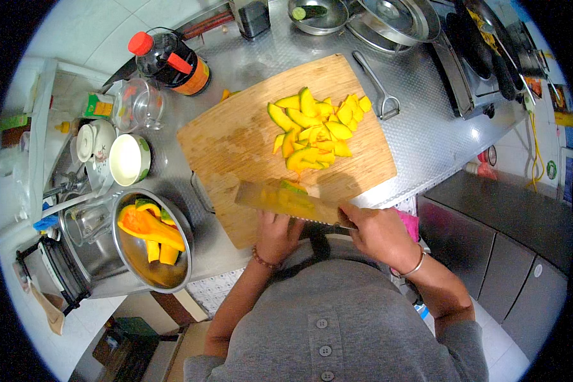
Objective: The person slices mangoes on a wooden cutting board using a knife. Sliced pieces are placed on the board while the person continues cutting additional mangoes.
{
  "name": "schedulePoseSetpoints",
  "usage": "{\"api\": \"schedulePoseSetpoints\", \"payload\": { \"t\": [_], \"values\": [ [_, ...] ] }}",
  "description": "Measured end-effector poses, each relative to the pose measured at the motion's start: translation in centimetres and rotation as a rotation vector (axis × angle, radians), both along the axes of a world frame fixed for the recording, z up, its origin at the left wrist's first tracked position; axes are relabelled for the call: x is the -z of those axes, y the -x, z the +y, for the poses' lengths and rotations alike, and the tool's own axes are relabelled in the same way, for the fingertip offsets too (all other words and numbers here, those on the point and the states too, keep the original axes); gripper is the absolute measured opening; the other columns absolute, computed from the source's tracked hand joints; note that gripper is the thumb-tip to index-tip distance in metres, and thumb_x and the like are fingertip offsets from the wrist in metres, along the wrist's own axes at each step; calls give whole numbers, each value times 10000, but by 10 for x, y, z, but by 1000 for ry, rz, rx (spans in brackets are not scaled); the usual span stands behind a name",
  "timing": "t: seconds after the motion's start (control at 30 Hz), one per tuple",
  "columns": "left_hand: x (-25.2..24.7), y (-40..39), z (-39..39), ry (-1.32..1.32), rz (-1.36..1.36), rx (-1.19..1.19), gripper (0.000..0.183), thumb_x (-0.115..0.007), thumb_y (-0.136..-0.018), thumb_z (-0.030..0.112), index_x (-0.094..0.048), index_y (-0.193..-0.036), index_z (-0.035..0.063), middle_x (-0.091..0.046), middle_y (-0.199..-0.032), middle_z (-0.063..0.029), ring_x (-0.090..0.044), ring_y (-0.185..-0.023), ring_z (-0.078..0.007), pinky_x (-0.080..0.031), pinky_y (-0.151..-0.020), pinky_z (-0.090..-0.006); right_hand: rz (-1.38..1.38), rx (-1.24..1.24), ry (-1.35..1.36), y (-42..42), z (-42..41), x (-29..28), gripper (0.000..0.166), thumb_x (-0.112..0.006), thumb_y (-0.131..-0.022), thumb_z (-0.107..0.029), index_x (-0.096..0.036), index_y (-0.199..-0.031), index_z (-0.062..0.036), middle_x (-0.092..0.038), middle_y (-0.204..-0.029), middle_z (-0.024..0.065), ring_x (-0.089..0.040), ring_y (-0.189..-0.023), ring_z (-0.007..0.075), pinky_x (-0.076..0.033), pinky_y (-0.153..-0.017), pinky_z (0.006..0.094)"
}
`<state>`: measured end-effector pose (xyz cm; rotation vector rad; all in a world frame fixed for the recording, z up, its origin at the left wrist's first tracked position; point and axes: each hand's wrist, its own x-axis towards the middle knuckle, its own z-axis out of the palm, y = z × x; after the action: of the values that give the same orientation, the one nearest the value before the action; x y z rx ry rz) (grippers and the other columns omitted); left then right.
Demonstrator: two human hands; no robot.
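Note:
My right hand (384, 234) grips the handle of a Chinese cleaver (253, 196), its broad blade lying across the near part of a wooden cutting board (219, 148). Yellow and green reflections show on the steel. A pumpkin piece with green rind (291, 184) peeks out just beyond the blade. My left hand (278, 238) is at the board's near edge, against the near side of the cleaver; the blade covers its fingertips, so what they touch is hidden. Farther up the board lies a heap of thin pumpkin slices (315, 129).
Left stands a steel bowl (186, 258) of large pumpkin pieces (153, 229), near a white bowl (129, 160) and a red-capped bottle (172, 64). A peeler (382, 90) lies right of the board. Beyond are a metal bowl with cucumber (315, 28), pans (401, 21) and a stove (472, 71).

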<state>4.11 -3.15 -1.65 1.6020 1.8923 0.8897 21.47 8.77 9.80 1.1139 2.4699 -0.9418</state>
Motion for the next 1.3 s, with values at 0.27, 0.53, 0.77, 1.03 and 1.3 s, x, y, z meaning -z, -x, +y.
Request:
{"api": "schedulePoseSetpoints", "payload": {
  "t": [0.27, 0.53, 0.77, 1.03, 1.3],
  "values": [
    [3, 2, -2, 48, -20, 54, 308, -671, -714, 111, -603, -1008, 50, -547, -1072, -188, -489, -1008, -383, -386, -882, -464, -69, -33, -3, -7, -2, -6, 239, -522, -779, -111, -527, -1011, -51, -614, -703, 173, -609, -623, 343, -481, -533, 432],
    [1, 3, 0, 74, -29, 38, 299, -668, -725, 136, -604, -1009, 67, -537, -1086, -194, -489, -1002, -390, -398, -859, -464, -106, -66, -19, -10, -1, 3, 250, -518, -794, -123, -519, -1036, -58, -613, -693, 158, -609, -613, 334, -474, -512, 426],
    [0, 5, 2, 70, 8, 73, 306, -657, -724, 162, -605, -1011, 69, -588, -1021, -184, -542, -934, -389, -430, -815, -471, -93, -93, -63, -6, 3, 9, 251, -523, -803, -129, -530, -1043, -53, -617, -691, 137, -607, -585, 316, -474, -497, 411],
    [8, 4, -1, 113, 42, 79, 391, -679, -713, 205, -586, -1071, 75, -531, -1151, -222, -490, -1068, -402, -384, -913, -473, -76, -126, -138, -4, 2, 16, 281, -542, -811, -145, -541, -1072, -42, -614, -671, 126, -611, -564, 275, -473, -474, 383],
    [10, 5, 1, 148, 19, 67, 457, -714, -690, 248, -582, -1092, 78, -523, -1182, -214, -491, -1084, -395, -390, -925, -458, 43, -113, -107, -4, 0, 30, 289, -508, -790, -136, -512, -1065, -47, -609, -661, 130, -609, -557, 297, -467, -453, 402]
  ]
}}
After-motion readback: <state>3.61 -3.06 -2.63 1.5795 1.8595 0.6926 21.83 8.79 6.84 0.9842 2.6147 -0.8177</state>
